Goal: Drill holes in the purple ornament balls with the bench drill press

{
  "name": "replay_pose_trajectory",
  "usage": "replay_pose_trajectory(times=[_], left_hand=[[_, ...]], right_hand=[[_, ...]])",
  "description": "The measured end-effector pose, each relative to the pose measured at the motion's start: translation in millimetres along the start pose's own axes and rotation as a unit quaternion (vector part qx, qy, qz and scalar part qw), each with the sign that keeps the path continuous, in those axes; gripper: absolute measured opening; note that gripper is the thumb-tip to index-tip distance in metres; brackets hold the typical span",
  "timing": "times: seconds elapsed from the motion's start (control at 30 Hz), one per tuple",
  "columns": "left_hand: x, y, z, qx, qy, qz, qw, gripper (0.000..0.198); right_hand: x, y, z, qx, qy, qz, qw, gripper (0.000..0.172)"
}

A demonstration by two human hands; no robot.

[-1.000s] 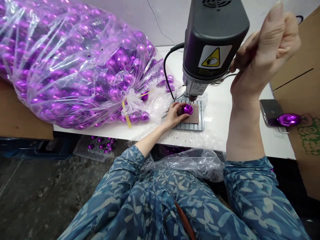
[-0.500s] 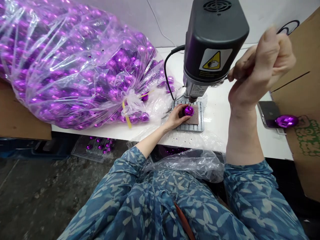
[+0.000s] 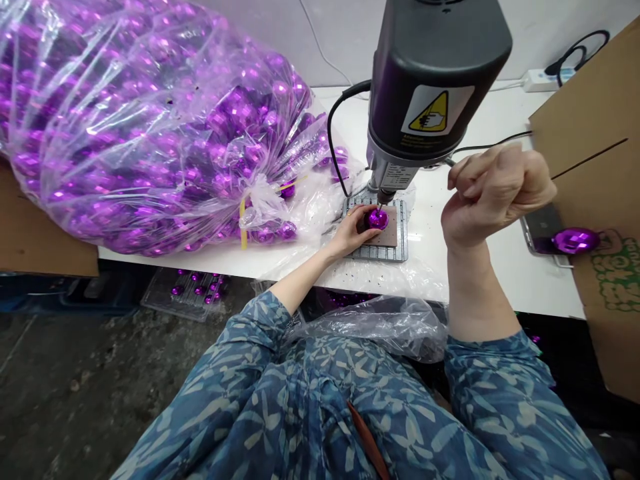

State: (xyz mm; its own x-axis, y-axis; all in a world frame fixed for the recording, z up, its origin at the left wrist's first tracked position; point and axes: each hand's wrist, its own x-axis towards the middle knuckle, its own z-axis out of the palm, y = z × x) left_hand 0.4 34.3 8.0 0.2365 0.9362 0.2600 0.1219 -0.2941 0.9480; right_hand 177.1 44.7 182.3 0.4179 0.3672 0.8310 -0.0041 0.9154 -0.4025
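In my head view, my left hand [image 3: 351,231] grips a shiny purple ball [image 3: 379,219] on the brown board [image 3: 389,237], beneath the bit [image 3: 381,206] of the drill press [image 3: 437,67]; my right hand [image 3: 497,193] is curled closed around the press's lever [image 3: 451,161].

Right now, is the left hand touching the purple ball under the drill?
Touching. The head view shows the left hand curved around the purple ball, thumb against its near edge and fingers at its far side.
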Motion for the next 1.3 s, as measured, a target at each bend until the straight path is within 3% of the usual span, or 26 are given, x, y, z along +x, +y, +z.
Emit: replay_pose_trajectory(times=[0.3, 0.77, 0.87, 0.97, 1.13, 1.23, 1.3], left_hand=[[0.1, -0.2, -0.3, 0.023, 0.002, 0.003, 1.0, 0.059], [0.1, 2.6, -0.1, 0.009, 0.009, -0.005, 1.0, 0.055], [-1.4, 3.0, -0.3, -0.001, 0.007, 0.003, 1.0, 0.054], [-2.0, 1.6, 0.6, -0.003, 0.01, 0.002, 1.0, 0.056], [-5.8, 5.7, 4.9, -0.025, 0.034, -0.025, 0.999, 0.067], [-29.9, 12.7, 2.8, 0.003, 0.095, 0.008, 0.995, 0.062], [-62.7, 15.8, -3.7, 0.053, 0.111, 0.061, 0.991, 0.052]], right_hand=[[-13.8, 16.3, -14.6, -0.022, -0.001, -0.04, 0.999, 0.07], [-32.3, 25.4, -31.5, -0.023, -0.045, -0.084, 0.995, 0.077], [-17.8, 10.6, -15.8, -0.014, -0.034, -0.059, 0.998, 0.075], [16.1, -6.0, 10.5, -0.024, -0.018, -0.006, 1.0, 0.07], [68.4, -5.2, 38.7, -0.034, -0.049, 0.143, 0.988, 0.087], [77.2, 5.0, 38.1, -0.039, -0.062, 0.17, 0.983, 0.08], [77.0, 8.0, 35.7, -0.034, -0.064, 0.172, 0.982, 0.073]])
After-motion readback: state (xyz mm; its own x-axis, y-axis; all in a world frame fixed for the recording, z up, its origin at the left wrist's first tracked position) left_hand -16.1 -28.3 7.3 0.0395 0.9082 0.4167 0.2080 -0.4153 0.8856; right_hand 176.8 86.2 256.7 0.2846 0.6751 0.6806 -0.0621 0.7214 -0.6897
